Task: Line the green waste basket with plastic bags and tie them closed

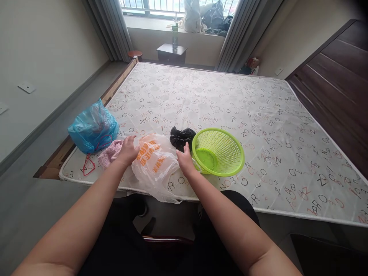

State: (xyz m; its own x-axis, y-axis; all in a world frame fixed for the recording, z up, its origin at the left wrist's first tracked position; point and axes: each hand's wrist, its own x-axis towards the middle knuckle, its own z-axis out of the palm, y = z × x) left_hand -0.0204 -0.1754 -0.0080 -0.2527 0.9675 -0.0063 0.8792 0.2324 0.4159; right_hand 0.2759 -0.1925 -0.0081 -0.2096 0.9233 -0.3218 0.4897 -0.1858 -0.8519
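Observation:
A white translucent plastic bag (155, 165) with orange printing lies crumpled at the mattress's near edge, its handle end hanging over the side. At its left is my left hand (129, 150), fingers apart and curved, holding nothing I can see. My right hand (185, 160) is at the bag's right side with thumb and fingers extended; whether it touches the bag is unclear. Just right of that hand, a green plastic basket (218, 152) stands tilted. Behind the hand lies a bunched black plastic bag (181, 137). A pink cloth (110, 152) lies partly behind my left hand.
A full blue plastic bag (93, 126) with red ties sits at the mattress's left corner. The lettered mattress (189, 92) reaches toward a nightstand (171, 51) holding a bottle (175, 37). A dark headboard (336, 88) rises at right.

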